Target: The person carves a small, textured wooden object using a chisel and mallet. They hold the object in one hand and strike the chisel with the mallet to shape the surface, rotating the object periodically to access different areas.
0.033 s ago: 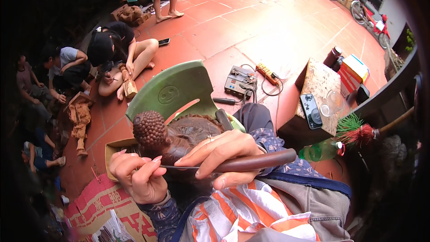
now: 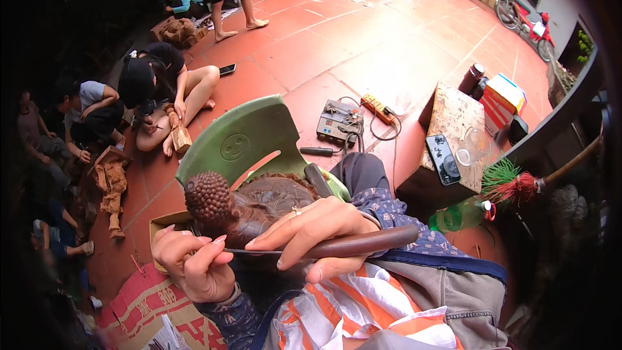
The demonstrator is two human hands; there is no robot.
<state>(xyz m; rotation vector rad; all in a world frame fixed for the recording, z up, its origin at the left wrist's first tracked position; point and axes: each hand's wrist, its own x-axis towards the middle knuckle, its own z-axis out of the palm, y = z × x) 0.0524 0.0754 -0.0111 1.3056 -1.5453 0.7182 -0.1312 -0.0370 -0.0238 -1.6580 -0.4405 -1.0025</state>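
A carving tool with a long dark wooden handle (image 2: 369, 241) lies across my lap, with a thin metal blade (image 2: 256, 252) pointing left. My right hand (image 2: 324, 233), a ring on one finger, is wrapped round the handle near the blade. At the blade's far end my left hand (image 2: 197, 262) pinches it between thumb and fingers. Just beyond both hands is a dark brown wooden carving (image 2: 275, 204) with a knobbed, curl-covered round part (image 2: 208, 199). It rests against a green plastic chair (image 2: 243, 136); its lower part is hidden behind my hands.
Ahead on the red tiles are a grey control box (image 2: 338, 122) and a yellow power strip (image 2: 379, 109) with cords. To the right, a phone (image 2: 442, 159) lies on a wooden block (image 2: 447, 116), near a green bottle (image 2: 461, 216). Several people sit at left; one holds a wooden figure (image 2: 178, 131).
My view has turned slightly, so the surroundings sit a little further left. The standing person at the back has one foot further right. Both my hands keep their hold on the carving tool.
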